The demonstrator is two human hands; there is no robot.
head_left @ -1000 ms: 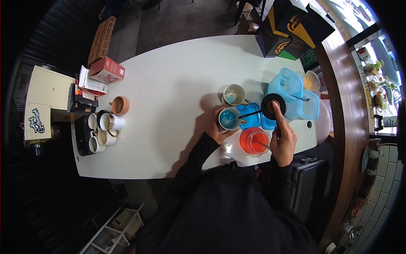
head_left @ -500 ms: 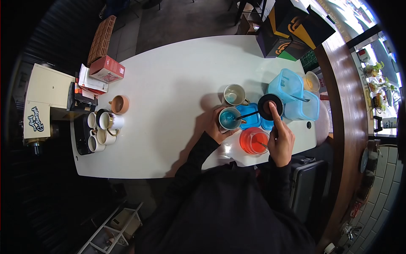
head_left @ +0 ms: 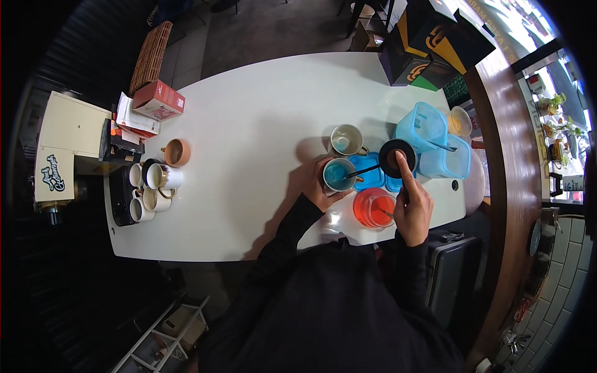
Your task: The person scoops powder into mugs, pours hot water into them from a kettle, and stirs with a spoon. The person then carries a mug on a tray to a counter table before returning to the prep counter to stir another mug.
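Observation:
My left hand [head_left: 322,190] wraps round a light mug [head_left: 328,184] of blue liquid from its left side. A black handheld frother [head_left: 390,163] is in my right hand [head_left: 413,214], with the index finger pressed on its round top. Its thin shaft slants down left into the blue liquid; the tip is hidden. Just behind stands a second mug [head_left: 346,139] with a little pale blue content. To the right of the held mug lie blue lids [head_left: 370,173]. A jar of red liquid [head_left: 368,208] with a spoon handle in it sits in front of them.
Two clear blue tubs [head_left: 420,124] stand at the right, near a cup of yellowish content [head_left: 459,121]. Dark boxes [head_left: 407,62] are at the back right. Several mugs [head_left: 163,178] on a black tray, a terracotta mug [head_left: 178,153] and a red box [head_left: 159,101] line the left.
The view shifts very slightly. Both hands, the mug and the frother keep nearly the same places; the swirl of the blue liquid looks a little different.

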